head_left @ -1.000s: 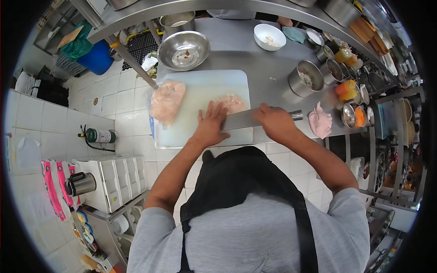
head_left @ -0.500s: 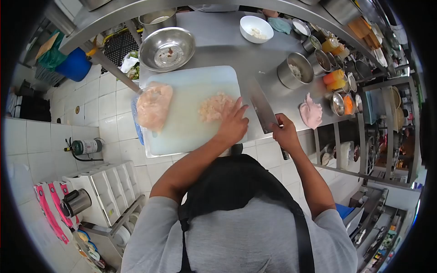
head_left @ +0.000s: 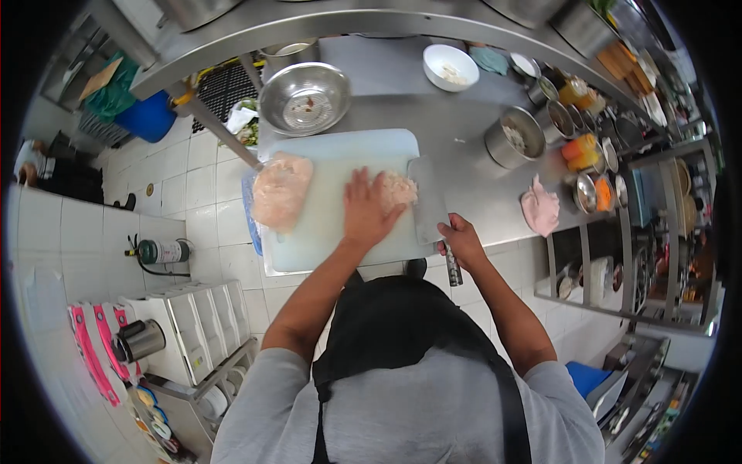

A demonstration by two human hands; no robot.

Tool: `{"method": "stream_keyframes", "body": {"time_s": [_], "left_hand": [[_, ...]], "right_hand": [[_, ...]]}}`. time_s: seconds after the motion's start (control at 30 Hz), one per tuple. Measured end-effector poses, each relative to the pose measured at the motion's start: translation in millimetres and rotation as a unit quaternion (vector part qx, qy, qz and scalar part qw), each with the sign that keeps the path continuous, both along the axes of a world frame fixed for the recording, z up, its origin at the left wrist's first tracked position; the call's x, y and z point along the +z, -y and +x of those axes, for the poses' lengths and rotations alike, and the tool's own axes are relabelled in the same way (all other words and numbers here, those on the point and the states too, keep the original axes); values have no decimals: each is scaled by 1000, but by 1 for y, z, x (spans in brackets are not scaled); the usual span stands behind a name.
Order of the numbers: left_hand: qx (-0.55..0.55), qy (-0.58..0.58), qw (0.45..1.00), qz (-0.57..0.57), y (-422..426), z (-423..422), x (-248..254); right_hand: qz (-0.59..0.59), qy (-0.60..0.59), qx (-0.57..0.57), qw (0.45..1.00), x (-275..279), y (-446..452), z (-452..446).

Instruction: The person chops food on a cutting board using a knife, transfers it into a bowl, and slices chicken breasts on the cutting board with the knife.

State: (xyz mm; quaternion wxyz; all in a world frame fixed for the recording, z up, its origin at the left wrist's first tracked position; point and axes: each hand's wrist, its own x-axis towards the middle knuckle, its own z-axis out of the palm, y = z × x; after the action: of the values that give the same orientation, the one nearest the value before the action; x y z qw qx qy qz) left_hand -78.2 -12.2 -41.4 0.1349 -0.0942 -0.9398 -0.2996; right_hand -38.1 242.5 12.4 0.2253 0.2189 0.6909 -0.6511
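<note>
My left hand (head_left: 369,207) lies palm down with fingers spread on the pale cutting board (head_left: 309,249). Its thumb and fingers border the left side of a small heap of chopped raw chicken (head_left: 401,190). On the other side of the heap stands the broad blade of a kitchen knife (head_left: 427,203), at the board's right edge. My right hand (head_left: 464,241) is closed round the knife, and the dark patterned handle shows below the fist. A large piece of raw chicken (head_left: 282,192) rests on the board's left side.
Behind the board is a steel bowl (head_left: 305,97) with reddish bits inside. A white bowl (head_left: 451,68) stands at the back. To the right are a steel pot (head_left: 515,138), a pink cloth (head_left: 540,207) and sauce bottles (head_left: 580,151). A metal shelf (head_left: 348,29) crosses overhead.
My left hand has gone from the right part of the chopped chicken to its left side. The knife has come left to the board's edge, and the chopped heap is nearer that edge.
</note>
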Motion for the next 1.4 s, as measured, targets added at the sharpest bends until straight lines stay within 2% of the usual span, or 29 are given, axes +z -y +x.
{"method": "stream_keyframes", "body": {"time_s": [0.17, 0.33, 0.37, 0.47, 0.5, 0.57, 0.67, 0.7, 0.77, 0.9, 1.0, 1.1, 1.17, 1.27, 1.37, 1.4], "left_hand": [[40, 19, 998, 46, -29, -6, 17], [115, -56, 977, 168, -30, -2, 0], [133, -69, 970, 191, -29, -1, -6], [197, -100, 935, 278, -24, 1, -14], [220, -99, 900, 364, -23, 1, -10], [263, -96, 807, 521, -20, -2, 2], [243, -55, 663, 706, 8, -11, -19], [225, -27, 576, 785, 13, -10, -11], [177, 25, 378, 908, 19, -7, 13], [183, 61, 341, 920, 19, -2, 13], [193, 75, 321, 924, 6, 0, 35], [168, 86, 311, 932, -3, -5, 41], [140, 104, 296, 939, -14, -10, 52], [111, 106, 361, 920, -32, -28, 41], [53, 181, 322, 928, -69, -47, 89], [38, 197, 328, 923, -85, -56, 94]], "right_hand": [[56, -14, 108, 992, 6, 32, -21], [120, -36, 212, 969, 22, 74, -19], [119, -41, 195, 973, 23, 84, -12], [165, -150, 252, 942, 28, 102, 3], [195, -191, 295, 916, 24, 103, 7], [249, -258, 351, 865, 58, 105, 13], [289, -293, 420, 809, 107, 96, 16], [297, -295, 443, 793, 119, 90, 16], [282, -310, 433, 798, 142, 77, 15], [225, -357, 394, 817, 150, 49, -1], [57, -151, 309, 937, 144, 33, -12], [-13, -67, 271, 960, 142, 14, -21], [-85, -52, 254, 962, 125, -2, -22], [-156, -31, 207, 965, 115, -30, -20], [-189, -48, 160, 968, 129, -63, -21], [-198, -52, 143, 968, 135, -75, -21]]}}
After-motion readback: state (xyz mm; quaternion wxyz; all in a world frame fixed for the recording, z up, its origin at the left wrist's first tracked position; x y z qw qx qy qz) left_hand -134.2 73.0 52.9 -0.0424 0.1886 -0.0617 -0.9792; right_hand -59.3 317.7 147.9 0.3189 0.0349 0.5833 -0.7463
